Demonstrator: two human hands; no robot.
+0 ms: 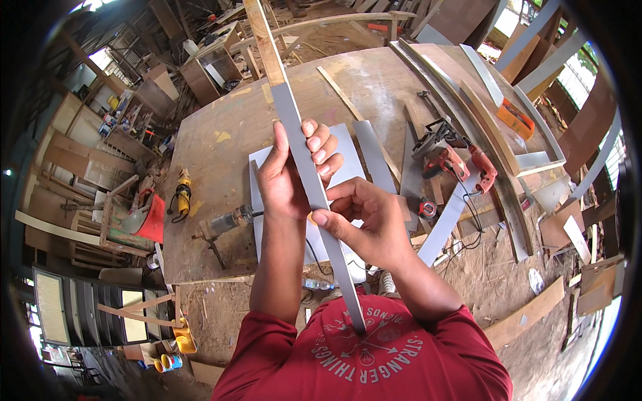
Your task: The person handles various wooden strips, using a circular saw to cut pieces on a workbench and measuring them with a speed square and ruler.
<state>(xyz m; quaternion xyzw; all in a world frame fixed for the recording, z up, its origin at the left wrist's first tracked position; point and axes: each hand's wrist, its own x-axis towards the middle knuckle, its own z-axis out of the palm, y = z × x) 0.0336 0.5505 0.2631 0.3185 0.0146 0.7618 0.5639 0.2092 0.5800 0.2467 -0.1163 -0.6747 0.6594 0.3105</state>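
Wooden strip (309,170), long and narrow, grey-faced along most of its length, bare wood towards the top. Position: held up above the desk (200,140), running from the top edge of the frame, left of centre, down to the lower centre, where its lower end overlaps the red shirt (414,364); whether the two touch cannot be told.

Left hand (286,177): gripping the strip in the centre of the frame, thumb along the left edge, fingers wrapped from behind around the right edge.

Right hand (374,224): just below it, pinching the strip at the right edge, thumb laid on the grey face.

On the desk, centre: pale panel (344,150), lying flat, partly hidden behind both hands; grey board (374,157), narrow, at the panel's right.

On the desk, right of centre: red power tool (449,160) with black parts and a dark cord; tape measure (426,209), red and black, below it. Upper right: orange tool (515,119), beside long boards.

On the desk, left: yellow power tool (182,194), near the left edge; grey power tool (234,219), close to the panel.

Floor, lower left: yellow container (185,337).
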